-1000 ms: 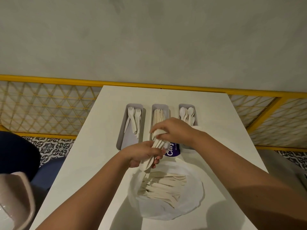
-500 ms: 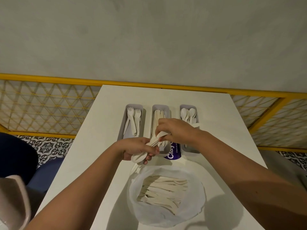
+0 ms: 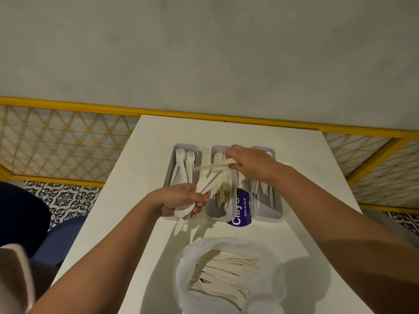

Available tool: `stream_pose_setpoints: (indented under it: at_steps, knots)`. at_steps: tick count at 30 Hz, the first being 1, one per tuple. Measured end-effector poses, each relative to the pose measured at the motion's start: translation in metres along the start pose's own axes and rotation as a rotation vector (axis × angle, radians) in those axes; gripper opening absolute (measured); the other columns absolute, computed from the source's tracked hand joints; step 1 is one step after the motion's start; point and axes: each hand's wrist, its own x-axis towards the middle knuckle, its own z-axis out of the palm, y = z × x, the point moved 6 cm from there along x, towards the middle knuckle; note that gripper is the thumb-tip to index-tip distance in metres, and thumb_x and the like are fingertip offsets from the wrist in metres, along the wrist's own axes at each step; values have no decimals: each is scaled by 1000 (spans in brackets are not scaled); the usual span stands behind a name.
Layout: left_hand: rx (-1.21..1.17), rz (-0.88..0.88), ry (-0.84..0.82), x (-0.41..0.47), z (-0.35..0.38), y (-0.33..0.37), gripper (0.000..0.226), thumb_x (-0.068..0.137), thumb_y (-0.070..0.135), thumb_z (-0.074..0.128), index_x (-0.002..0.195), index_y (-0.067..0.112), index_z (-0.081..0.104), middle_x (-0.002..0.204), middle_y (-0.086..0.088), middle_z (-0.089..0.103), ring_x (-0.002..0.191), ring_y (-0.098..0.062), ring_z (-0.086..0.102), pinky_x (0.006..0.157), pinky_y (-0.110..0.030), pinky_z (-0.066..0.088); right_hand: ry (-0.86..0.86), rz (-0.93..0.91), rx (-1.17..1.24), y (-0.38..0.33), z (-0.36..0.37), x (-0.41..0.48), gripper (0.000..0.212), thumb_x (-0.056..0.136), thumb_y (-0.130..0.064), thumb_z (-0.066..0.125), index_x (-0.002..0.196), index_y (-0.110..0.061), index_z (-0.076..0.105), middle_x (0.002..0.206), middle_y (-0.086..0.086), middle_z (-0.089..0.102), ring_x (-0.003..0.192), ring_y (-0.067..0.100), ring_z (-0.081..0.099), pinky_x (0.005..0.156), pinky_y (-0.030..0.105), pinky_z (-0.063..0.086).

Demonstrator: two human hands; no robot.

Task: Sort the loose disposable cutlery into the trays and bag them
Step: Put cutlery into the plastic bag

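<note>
White tabletop fills the centre of the frame. At lower centre an open plastic bag holds the unsorted cutlery, placed nearest the person, apparently so it is within easy reach. Three grey trays stand side by side at upper centre: left tray with forks, middle tray with flat knife-like pieces, and right tray, whose contents are largely covered by the forearm. A purple label lies between the middle and right trays. The left hand is closed round a fanned bundle over the near end of the trays, evidently serving as a supply. The right hand pinches a single piece out of that fan above the middle tray. Its type cannot be determined.
</note>
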Motion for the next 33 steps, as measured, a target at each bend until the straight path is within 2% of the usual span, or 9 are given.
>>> stream_pose_setpoints:
  at_steps: [6,9,12,14,21,25,28,31,33]
  knots:
    - [-56,28,152,1,-22,-8,28,89,22,58,67,9,46,59,-9,47,47,-19,51,48,-25,43,52,410,450,41,41,28,38,97,-21,45,131,-3,43,128,19,54,111,31,53,75,24,33]
    - [-148,27,188,4,-27,-10,28,91,19,56,66,9,48,59,-8,47,46,-18,50,50,-27,43,-7,576,628,48,72,40,30,93,-16,50,119,0,52,114,20,59,91,29,55,63,24,37]
    - [-167,25,196,6,-30,-11,27,89,21,57,66,10,49,59,-8,48,47,-19,51,50,-28,43,-40,696,774,53,97,52,2,89,-6,50,91,-6,50,79,12,52,65,24,52,48,26,36]
    - [-194,17,215,7,-32,-12,28,92,19,56,67,10,49,59,-7,49,47,-18,50,50,-28,43,-39,740,812,54,106,60,6,87,-6,52,85,-9,46,69,8,45,54,19,44,42,24,32]
    - [-266,33,162,9,-31,-9,27,93,20,54,68,11,48,60,-1,49,49,-16,51,53,-27,42,15,854,1121,60,114,86,12,91,0,45,101,-7,44,73,9,40,66,21,40,56,29,35]
    - [-293,34,103,11,-27,-7,29,93,20,50,66,11,49,58,0,49,48,-14,50,53,-24,44,42,822,1044,62,117,88,43,90,-9,50,131,-1,43,106,18,58,96,29,59,72,32,50]
    - [-299,30,93,11,-26,-6,28,92,20,52,66,11,49,58,0,49,47,-14,51,51,-24,44,185,687,839,59,94,83,50,88,-5,48,137,-4,40,134,17,45,113,31,54,76,28,47]
    - [-290,22,79,12,-25,-6,22,85,25,58,70,11,49,61,-1,48,48,-15,52,50,-23,44,457,291,741,29,41,71,37,87,2,52,121,-11,59,119,8,49,112,20,51,85,18,35]
    - [-297,25,75,13,-22,-4,20,86,24,58,72,12,50,62,1,49,48,-15,52,47,-22,45,335,3,699,-3,23,60,37,82,4,58,113,-14,66,109,1,51,105,10,46,85,15,34]
